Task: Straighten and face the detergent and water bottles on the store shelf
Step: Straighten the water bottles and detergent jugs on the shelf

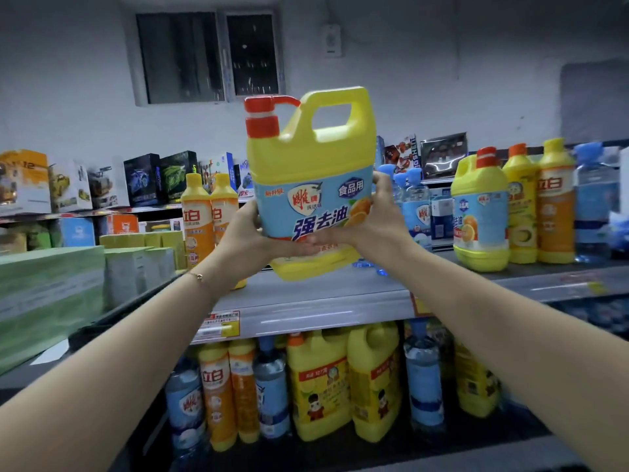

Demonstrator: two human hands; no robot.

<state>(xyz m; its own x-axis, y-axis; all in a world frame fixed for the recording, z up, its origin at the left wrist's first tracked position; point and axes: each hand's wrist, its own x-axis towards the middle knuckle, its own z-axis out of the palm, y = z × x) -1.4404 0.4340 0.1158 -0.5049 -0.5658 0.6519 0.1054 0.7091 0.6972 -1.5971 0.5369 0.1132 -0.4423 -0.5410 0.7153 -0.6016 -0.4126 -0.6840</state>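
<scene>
A big yellow detergent jug (308, 172) with a red cap and a blue label hangs tilted above the grey top shelf (306, 301), label toward me. My left hand (243, 235) grips its lower left side. My right hand (376, 216) grips its lower right side, fingers curled under the base. Two orange detergent bottles (209, 219) stand left of the jug. Behind my right hand stand blue-capped water bottles (413, 202). At the right of the shelf stand a smaller yellow jug (480, 212) and two tall orange-yellow bottles (541, 202).
The lower shelf holds several yellow jugs (343, 383), orange bottles and water bottles. Green boxes (51, 298) are stacked at the left. Toy boxes (143, 180) line a farther shelf behind. A large water bottle (594, 199) stands at the far right.
</scene>
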